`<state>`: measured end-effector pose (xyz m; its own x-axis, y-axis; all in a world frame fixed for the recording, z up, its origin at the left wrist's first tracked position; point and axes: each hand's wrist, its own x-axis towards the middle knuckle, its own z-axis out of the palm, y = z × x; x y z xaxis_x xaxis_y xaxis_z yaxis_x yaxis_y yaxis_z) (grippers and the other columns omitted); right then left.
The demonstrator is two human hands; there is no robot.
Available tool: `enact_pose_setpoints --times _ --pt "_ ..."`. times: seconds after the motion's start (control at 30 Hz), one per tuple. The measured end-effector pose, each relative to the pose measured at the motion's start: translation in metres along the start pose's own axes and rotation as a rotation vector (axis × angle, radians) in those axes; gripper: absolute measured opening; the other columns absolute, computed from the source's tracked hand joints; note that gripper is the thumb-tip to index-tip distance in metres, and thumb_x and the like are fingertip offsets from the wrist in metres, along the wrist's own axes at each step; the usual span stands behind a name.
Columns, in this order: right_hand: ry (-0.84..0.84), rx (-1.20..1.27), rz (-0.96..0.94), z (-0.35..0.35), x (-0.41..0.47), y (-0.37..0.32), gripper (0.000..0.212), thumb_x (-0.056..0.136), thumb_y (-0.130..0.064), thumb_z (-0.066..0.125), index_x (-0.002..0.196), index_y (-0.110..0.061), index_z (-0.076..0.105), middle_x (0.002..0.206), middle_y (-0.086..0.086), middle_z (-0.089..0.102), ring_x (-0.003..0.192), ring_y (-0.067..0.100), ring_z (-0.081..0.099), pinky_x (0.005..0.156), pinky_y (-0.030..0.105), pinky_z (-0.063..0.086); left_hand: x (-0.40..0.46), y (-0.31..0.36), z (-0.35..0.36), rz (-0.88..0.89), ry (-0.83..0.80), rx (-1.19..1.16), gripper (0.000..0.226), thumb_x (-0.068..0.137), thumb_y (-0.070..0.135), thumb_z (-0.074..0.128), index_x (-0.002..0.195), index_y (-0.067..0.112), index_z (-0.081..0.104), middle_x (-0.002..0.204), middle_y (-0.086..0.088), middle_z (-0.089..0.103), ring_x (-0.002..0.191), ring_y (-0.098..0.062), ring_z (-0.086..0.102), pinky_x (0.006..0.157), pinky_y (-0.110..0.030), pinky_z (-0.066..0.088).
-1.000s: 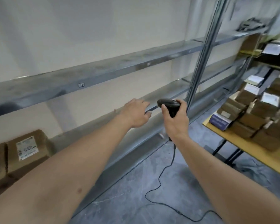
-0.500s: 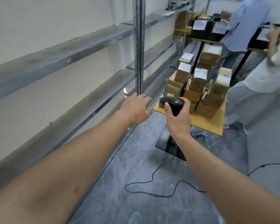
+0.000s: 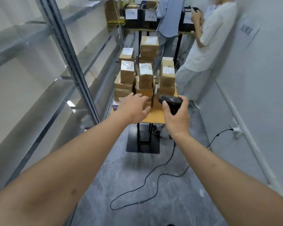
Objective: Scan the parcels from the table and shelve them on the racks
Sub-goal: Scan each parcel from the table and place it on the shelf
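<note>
Parcels (image 3: 145,74) crowd the table (image 3: 155,115); left grip (image 3: 133,110) spread, right grip (image 3: 176,114) clasping scanner (image 3: 169,100).

A single view is given — a wide-angle one, taken from the person's head and turned forward and down along a narrow aisle. Both bare forearms are seen reaching away from the lens, so the nearest ground is filled by them. The grey metal rack (image 3: 67,51) is kept along the left edge, the white wall (image 3: 255,88) along the right — straight lines are bowed toward the borders. The wooden-topped table (image 3: 155,115) is met ahead, at arm's reach.
</note>
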<state>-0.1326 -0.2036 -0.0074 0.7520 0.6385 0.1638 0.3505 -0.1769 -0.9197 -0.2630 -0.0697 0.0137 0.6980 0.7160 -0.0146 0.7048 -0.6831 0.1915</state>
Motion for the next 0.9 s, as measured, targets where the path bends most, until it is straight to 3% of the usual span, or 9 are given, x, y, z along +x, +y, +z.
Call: enact_pose_setpoints --times 0.07,0.1,0.27,0.47,0.63,0.9 --pt "0.029 -0.012 0.021 -0.008 0.023 0.009 0.053 0.098 -0.053 0.067 0.141 -0.034 0.043 0.117 -0.014 0.061 0.108 0.015 0.062 0.096 0.04 0.053 0.026 0.012 0.001 0.02 -0.012 0.0 0.062 0.106 0.054 0.045 0.16 0.024 0.041 0.165 -0.005 0.04 0.156 -0.036 0.028 0.126 -0.052 0.027" --pt "0.033 -0.015 0.039 -0.012 0.035 0.013 0.053 0.098 -0.053 0.066 0.141 -0.034 0.043 0.112 -0.018 0.06 0.108 0.016 0.063 0.094 0.041 0.053 0.04 0.018 0.002 0.032 -0.011 0.0 0.062 0.106 0.054 0.045 0.16 0.024 0.041 0.165 -0.005 0.041 0.155 -0.036 0.028 0.125 -0.052 0.029" --pt "0.025 -0.005 0.056 -0.028 0.103 0.044 0.046 0.099 -0.051 0.066 0.137 -0.038 0.043 0.106 -0.022 0.058 0.105 0.015 0.064 0.09 0.04 0.056 0.108 0.045 0.018 0.011 -0.015 0.004 0.063 0.105 0.053 0.048 0.16 0.023 0.041 0.163 -0.005 0.043 0.154 -0.035 0.031 0.123 -0.053 0.033" --pt "-0.074 0.008 0.059 -0.042 0.203 0.083 0.049 0.1 -0.051 0.065 0.14 -0.036 0.041 0.112 -0.015 0.06 0.105 0.013 0.063 0.089 0.035 0.054 0.19 0.084 0.043 -0.106 0.044 -0.047 0.056 0.103 0.047 0.054 0.152 0.02 0.05 0.148 -0.002 0.056 0.135 -0.027 0.05 0.111 -0.047 0.047" --pt "-0.182 0.009 0.08 -0.047 0.273 0.108 0.053 0.1 -0.051 0.066 0.144 -0.036 0.04 0.121 -0.009 0.063 0.109 0.015 0.064 0.094 0.04 0.057 0.246 0.109 0.051 -0.212 0.147 -0.127 0.054 0.102 0.04 0.059 0.151 0.017 0.05 0.155 -0.003 0.048 0.14 -0.025 0.048 0.111 -0.045 0.047" --pt "-0.25 -0.002 0.096 -0.034 0.333 0.127 0.052 0.1 -0.05 0.066 0.144 -0.035 0.042 0.119 -0.012 0.065 0.107 0.012 0.064 0.09 0.031 0.051 0.308 0.114 0.065 -0.335 0.165 -0.169 0.064 0.101 0.043 0.064 0.156 0.016 0.043 0.162 -0.007 0.038 0.144 -0.028 0.044 0.112 -0.046 0.046"
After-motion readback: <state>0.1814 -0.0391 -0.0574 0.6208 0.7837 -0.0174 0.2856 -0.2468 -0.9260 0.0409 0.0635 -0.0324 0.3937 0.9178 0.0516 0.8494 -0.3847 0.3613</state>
